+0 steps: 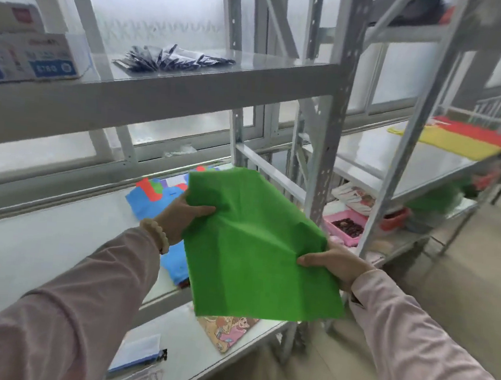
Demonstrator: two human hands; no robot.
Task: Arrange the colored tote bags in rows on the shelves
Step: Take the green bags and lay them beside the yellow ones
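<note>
Head | left hand, right hand pinch green bag edges

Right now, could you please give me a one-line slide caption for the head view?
Left hand and right hand hold a green tote bag at a shelf where blue bags lie.

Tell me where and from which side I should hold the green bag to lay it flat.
By its two opposite side edges, one hand from each side, as the left hand and right hand pinch it now. The green bag is thin and limp, creasing at each pinch; two spread grips should keep it flat.
</note>
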